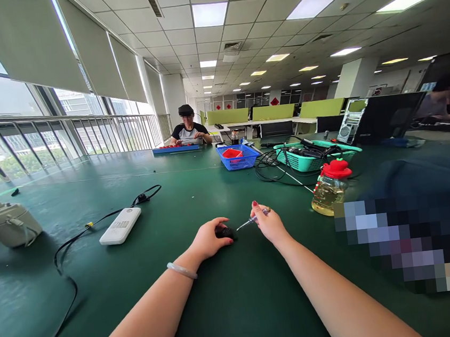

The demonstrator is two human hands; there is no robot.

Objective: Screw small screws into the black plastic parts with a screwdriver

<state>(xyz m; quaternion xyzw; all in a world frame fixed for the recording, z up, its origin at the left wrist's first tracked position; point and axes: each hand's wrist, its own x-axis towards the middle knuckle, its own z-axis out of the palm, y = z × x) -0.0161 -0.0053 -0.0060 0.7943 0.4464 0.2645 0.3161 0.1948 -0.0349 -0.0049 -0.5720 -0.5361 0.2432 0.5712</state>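
Note:
My left hand (210, 238) rests on the green table (231, 302) with its fingers curled over a small black object (227, 233), holding it down. My right hand (268, 222) pinches a thin screwdriver (248, 222) whose metal tip points left at the black object, almost touching it. A pale bangle sits on my left wrist.
A white power bank (120, 225) with a black cable (63, 260) lies to the left, a beige bag (9, 223) further left. A glass jar with a red lid (330, 187) stands right. Blue basket (237, 157), green basket (312, 155) and seated people sit beyond.

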